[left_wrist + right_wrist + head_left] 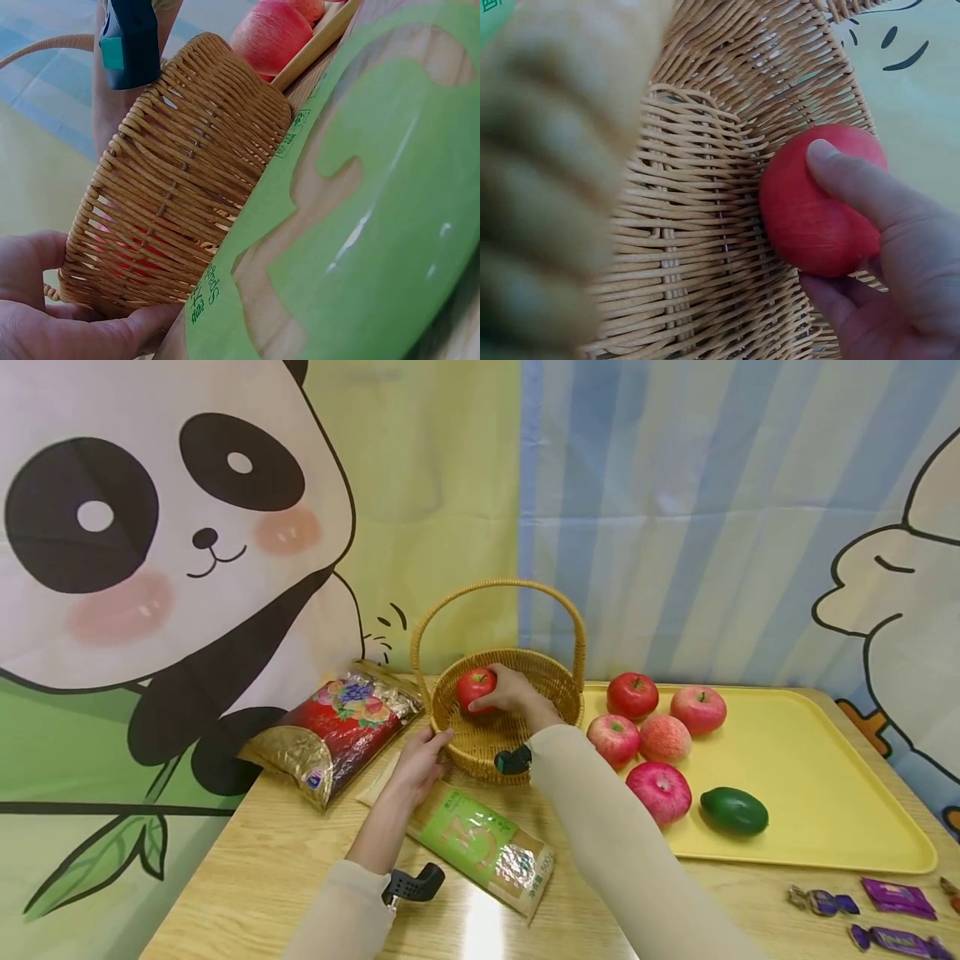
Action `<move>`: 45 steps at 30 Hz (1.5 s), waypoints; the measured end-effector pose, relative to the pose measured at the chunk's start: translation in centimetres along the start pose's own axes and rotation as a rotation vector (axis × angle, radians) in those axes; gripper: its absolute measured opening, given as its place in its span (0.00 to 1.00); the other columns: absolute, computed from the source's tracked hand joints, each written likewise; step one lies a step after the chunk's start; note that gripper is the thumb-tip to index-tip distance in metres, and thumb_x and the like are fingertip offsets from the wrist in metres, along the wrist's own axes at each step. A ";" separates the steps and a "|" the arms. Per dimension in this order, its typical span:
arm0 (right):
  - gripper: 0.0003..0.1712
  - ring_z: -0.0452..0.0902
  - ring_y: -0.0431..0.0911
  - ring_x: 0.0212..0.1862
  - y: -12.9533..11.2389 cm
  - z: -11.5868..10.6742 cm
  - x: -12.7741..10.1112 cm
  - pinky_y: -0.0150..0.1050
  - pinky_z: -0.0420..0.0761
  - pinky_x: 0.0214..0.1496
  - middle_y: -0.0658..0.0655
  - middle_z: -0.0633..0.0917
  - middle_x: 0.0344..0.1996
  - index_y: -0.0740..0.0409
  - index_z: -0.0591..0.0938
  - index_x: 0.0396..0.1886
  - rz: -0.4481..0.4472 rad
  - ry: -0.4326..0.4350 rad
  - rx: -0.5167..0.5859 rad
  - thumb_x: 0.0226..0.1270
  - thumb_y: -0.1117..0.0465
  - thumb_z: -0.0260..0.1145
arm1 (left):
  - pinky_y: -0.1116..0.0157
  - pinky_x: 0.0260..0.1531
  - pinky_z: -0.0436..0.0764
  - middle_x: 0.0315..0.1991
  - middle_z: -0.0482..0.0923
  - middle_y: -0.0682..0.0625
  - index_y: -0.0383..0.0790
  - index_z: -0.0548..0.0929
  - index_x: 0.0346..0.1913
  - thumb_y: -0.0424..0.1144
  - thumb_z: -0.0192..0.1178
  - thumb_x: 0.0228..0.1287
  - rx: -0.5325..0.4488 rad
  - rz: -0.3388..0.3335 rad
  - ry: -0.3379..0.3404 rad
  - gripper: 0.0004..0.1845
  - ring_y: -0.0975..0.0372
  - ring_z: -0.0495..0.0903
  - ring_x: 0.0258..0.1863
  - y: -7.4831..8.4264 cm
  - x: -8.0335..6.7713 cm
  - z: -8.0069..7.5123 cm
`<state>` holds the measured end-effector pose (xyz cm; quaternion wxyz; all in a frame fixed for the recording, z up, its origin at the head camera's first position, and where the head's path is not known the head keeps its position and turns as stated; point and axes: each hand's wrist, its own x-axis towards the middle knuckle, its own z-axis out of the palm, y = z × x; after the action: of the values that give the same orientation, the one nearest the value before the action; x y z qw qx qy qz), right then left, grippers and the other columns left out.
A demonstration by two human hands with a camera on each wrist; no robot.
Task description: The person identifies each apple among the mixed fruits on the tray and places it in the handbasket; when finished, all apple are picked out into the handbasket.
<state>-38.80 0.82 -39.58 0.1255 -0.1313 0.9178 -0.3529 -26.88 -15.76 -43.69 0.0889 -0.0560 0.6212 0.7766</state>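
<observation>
A wicker basket [480, 746] with a tall handle stands on the wooden table. My right hand [512, 692] reaches inside it and grips a red apple [476, 687] against the basket's inner wall; the right wrist view shows my fingers [870, 199] curled round the apple [810, 214]. My left hand [418, 762] rests against the basket's left outer side, thumb and palm touching the weave [172, 195]. Several more apples [660, 739] and a green avocado-like fruit [734, 810] lie on the yellow tray [825, 793].
A green-labelled packet [480, 847] lies flat in front of the basket, a red and gold bag [337, 731] to its left. Wrapped candies [885, 910] sit at the near right table edge. A cartoon backdrop hangs close behind the table.
</observation>
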 end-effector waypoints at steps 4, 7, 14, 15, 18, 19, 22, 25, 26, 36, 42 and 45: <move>0.51 0.71 0.56 0.64 0.6 0.0 -0.2 0.52 0.74 0.67 0.62 0.73 0.65 0.57 0.59 0.74 0.009 -0.002 0.007 0.55 0.50 0.75 | 0.49 0.71 0.65 0.73 0.58 0.37 0.33 0.51 0.76 0.38 0.47 0.75 0.001 -0.006 -0.001 0.31 0.46 0.60 0.72 -0.3 0.2 0.4; 0.53 0.69 0.56 0.66 0.7 -0.1 -0.6 0.52 0.72 0.69 0.62 0.71 0.66 0.58 0.56 0.74 0.001 -0.011 0.009 0.55 0.49 0.75 | 0.49 0.71 0.65 0.73 0.58 0.37 0.34 0.51 0.76 0.38 0.47 0.75 0.002 -0.011 0.007 0.32 0.46 0.60 0.72 -0.4 0.3 0.5; 0.52 0.63 0.56 0.71 -0.2 -3.0 -2.8 0.52 0.68 0.72 0.62 0.64 0.72 0.60 0.54 0.76 -0.054 -0.037 -0.138 0.61 0.47 0.70 | 0.50 0.72 0.65 0.74 0.58 0.39 0.36 0.52 0.76 0.39 0.48 0.75 0.014 -0.026 0.008 0.32 0.48 0.60 0.72 -0.3 0.3 0.4; 0.49 0.65 0.56 0.70 -0.4 -3.8 -3.3 0.51 0.69 0.71 0.62 0.66 0.71 0.60 0.56 0.76 -0.092 -0.057 -0.177 0.62 0.47 0.69 | 0.50 0.72 0.65 0.74 0.58 0.40 0.36 0.52 0.76 0.39 0.49 0.75 0.012 -0.029 0.011 0.32 0.49 0.60 0.72 -0.3 0.3 0.3; 0.42 0.71 0.55 0.66 -1.1 -6.7 -5.5 0.49 0.74 0.68 0.61 0.71 0.68 0.59 0.63 0.73 -0.245 -0.144 -0.253 0.64 0.47 0.67 | 0.50 0.72 0.64 0.74 0.57 0.39 0.36 0.51 0.76 0.39 0.48 0.75 0.008 -0.026 0.014 0.32 0.48 0.60 0.73 -0.1 0.1 0.1; 0.40 0.73 0.55 0.65 -1.3 -7.6 -6.3 0.49 0.75 0.67 0.61 0.73 0.67 0.59 0.65 0.72 -0.303 -0.178 -0.255 0.65 0.48 0.66 | 0.49 0.72 0.63 0.74 0.57 0.39 0.36 0.51 0.76 0.38 0.48 0.75 0.007 -0.021 0.012 0.32 0.48 0.60 0.73 0.0 0.1 0.0; 0.35 0.73 0.53 0.65 -1.4 -10.5 -9.2 0.47 0.75 0.67 0.60 0.75 0.65 0.57 0.69 0.70 -0.419 -0.268 -0.162 0.66 0.51 0.66 | 0.49 0.73 0.63 0.74 0.57 0.39 0.36 0.51 0.76 0.38 0.47 0.75 -0.001 -0.018 0.013 0.32 0.48 0.59 0.73 0.1 -0.1 -0.3; 0.31 0.73 0.53 0.65 0.1 -13.6 -12.3 0.44 0.76 0.67 0.59 0.76 0.64 0.56 0.70 0.68 -0.445 -0.295 -0.025 0.67 0.54 0.66 | 0.49 0.73 0.62 0.74 0.56 0.38 0.35 0.51 0.76 0.38 0.47 0.75 0.001 -0.015 0.003 0.32 0.48 0.59 0.73 0.2 -0.2 -0.4; 0.30 0.73 0.53 0.65 0.9 -14.6 -13.3 0.42 0.77 0.66 0.58 0.77 0.63 0.55 0.71 0.68 -0.431 -0.276 0.012 0.68 0.55 0.65 | 0.50 0.73 0.62 0.74 0.56 0.39 0.36 0.51 0.76 0.39 0.47 0.75 0.000 -0.018 0.002 0.32 0.48 0.59 0.73 0.2 -0.2 -0.4; 0.36 0.66 0.51 0.69 16.4 -22.5 -17.5 0.38 0.76 0.64 0.65 0.67 0.70 0.58 0.62 0.73 -0.073 0.056 0.032 0.70 0.53 0.62 | 0.50 0.73 0.60 0.75 0.53 0.39 0.36 0.49 0.77 0.39 0.46 0.76 0.006 -0.024 -0.022 0.32 0.48 0.56 0.74 0.0 -0.1 -0.4; 0.50 0.45 0.72 0.73 23.8 -21.7 -16.8 0.72 0.53 0.69 0.74 0.49 0.74 0.68 0.44 0.76 0.081 -0.029 0.084 0.69 0.51 0.61 | 0.50 0.73 0.61 0.75 0.53 0.39 0.37 0.49 0.77 0.39 0.46 0.76 0.018 -0.019 -0.019 0.32 0.48 0.56 0.74 0.1 -0.1 -0.3; 0.53 0.46 0.72 0.73 25.3 -20.8 -16.3 0.71 0.52 0.71 0.74 0.47 0.74 0.68 0.43 0.76 0.097 -0.039 0.113 0.67 0.51 0.63 | 0.50 0.73 0.62 0.75 0.53 0.39 0.37 0.49 0.77 0.39 0.47 0.76 0.015 -0.021 -0.015 0.33 0.49 0.57 0.74 0.0 -0.1 -0.2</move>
<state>-34.14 37.16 -39.58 0.1676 -0.0863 0.8991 -0.3951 -26.77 -15.96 -43.66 0.1020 -0.0559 0.6257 0.7713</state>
